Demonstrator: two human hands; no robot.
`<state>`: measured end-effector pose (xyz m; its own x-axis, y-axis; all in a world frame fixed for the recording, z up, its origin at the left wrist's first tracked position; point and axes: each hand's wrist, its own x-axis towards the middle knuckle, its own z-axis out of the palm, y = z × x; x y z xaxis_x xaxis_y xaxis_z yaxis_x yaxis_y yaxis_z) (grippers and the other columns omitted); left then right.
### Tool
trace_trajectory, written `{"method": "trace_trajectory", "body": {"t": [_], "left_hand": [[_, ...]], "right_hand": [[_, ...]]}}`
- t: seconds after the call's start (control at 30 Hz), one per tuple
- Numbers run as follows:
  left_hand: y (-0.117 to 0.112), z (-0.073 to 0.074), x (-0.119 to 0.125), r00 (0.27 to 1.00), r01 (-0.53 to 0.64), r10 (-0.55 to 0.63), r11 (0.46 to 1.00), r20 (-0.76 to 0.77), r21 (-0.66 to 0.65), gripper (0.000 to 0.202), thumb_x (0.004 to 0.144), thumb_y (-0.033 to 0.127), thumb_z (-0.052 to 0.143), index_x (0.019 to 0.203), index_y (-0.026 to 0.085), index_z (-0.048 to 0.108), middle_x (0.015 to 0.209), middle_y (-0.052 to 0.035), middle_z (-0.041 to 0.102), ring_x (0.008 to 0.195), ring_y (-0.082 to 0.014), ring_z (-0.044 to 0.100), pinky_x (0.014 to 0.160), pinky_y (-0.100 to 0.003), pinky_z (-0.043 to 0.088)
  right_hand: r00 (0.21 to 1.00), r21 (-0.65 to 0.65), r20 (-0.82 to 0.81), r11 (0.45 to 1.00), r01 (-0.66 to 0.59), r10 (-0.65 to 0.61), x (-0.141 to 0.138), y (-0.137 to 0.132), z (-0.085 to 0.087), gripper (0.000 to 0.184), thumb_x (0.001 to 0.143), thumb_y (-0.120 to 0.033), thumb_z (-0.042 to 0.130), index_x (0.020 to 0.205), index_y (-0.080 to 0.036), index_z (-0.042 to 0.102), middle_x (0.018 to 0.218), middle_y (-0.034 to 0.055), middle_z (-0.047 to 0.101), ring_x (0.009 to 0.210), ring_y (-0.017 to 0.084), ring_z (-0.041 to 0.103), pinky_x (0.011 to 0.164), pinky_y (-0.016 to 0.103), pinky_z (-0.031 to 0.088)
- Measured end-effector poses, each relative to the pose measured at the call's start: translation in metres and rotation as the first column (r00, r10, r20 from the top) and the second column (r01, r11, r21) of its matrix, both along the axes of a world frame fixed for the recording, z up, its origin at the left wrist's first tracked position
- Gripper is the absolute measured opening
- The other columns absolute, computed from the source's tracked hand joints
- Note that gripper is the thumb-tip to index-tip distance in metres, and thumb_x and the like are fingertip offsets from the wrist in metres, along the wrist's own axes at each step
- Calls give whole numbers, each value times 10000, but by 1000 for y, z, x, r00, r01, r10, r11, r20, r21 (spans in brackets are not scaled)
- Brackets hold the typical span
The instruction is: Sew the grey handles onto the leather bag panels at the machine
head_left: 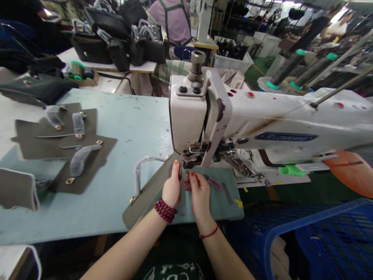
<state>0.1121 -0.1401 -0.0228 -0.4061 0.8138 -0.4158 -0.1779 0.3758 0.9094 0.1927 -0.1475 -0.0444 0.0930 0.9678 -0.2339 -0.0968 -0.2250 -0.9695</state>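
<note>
A flat grey-brown bag panel (pixel 151 191) lies slanted on the table, its far end at the needle area of the sewing machine (pixel 189 112). A plastic-wrapped handle (pixel 137 175) with gold buckles is attached to it. My left hand (pixel 171 188) grips the panel's right edge, thumb on top and the other fingers mostly hidden. Just right of it, my right hand (pixel 200 190) is closed in a pinch below the presser foot; what its fingertips hold is too small to make out. Pink-handled thread snips (pixel 215 182) lie beside the right hand.
More grey-brown panels (pixel 87 165) with wrapped handles lie at left. A blue crate (pixel 271 229) stands at lower right. Black bags (pixel 93 48) crowd a table behind, near a person (pixel 171 23). Thread cones (pixel 288 70) stand behind the machine arm.
</note>
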Motion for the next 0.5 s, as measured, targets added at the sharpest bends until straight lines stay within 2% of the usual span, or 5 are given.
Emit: {"method": "trace_trajectory", "body": {"t": [0.23, 0.3, 0.37, 0.43, 0.5], "left_hand": [[-36, 40, -43, 944, 261, -302, 929, 130, 261, 195, 885, 371, 523, 959, 194, 553, 691, 27, 541, 504, -93, 451, 461, -195, 388], [-3, 51, -74, 916, 398, -354, 866, -191, 303, 220, 866, 338, 552, 1028, 190, 572, 937, -35, 643, 719, -134, 585, 681, -248, 495], [43, 54, -98, 748, 620, -477, 750, -462, 231, 311, 822, 350, 585, 1088, 189, 599, 1095, -63, 652, 993, -216, 597, 854, -321, 487], [86, 50, -108, 517, 832, -649, 535, -558, 148, 350, 759, 366, 629, 1058, 184, 643, 1098, -55, 676, 1046, -246, 591, 921, -354, 467], [116, 46, -107, 420, 894, -708, 431, -568, 124, 378, 659, 367, 707, 983, 173, 685, 1017, -41, 713, 989, -247, 622, 923, -357, 474]], "right_hand": [[978, -40, -200, 997, -67, 57, -28, 15, -2, 417, 867, -518, 502, 931, -144, 676, 915, 99, 689, 821, 203, 656, 616, 264, 538], [961, -69, -274, 995, -68, 46, -39, 19, -2, 442, 838, -551, 519, 929, -142, 661, 923, 97, 677, 781, 197, 651, 545, 246, 528], [957, -103, -289, 993, -50, 18, -48, 23, -3, 446, 804, -571, 546, 903, -148, 651, 881, 79, 659, 726, 184, 635, 470, 221, 500], [961, -137, -274, 991, -6, -32, -56, 27, -5, 426, 778, -572, 568, 841, -157, 638, 804, 52, 627, 687, 172, 609, 429, 207, 476], [964, -156, -252, 987, 41, -80, -62, 29, -8, 405, 759, -563, 581, 777, -161, 622, 747, 33, 590, 664, 161, 580, 425, 210, 477]]}}
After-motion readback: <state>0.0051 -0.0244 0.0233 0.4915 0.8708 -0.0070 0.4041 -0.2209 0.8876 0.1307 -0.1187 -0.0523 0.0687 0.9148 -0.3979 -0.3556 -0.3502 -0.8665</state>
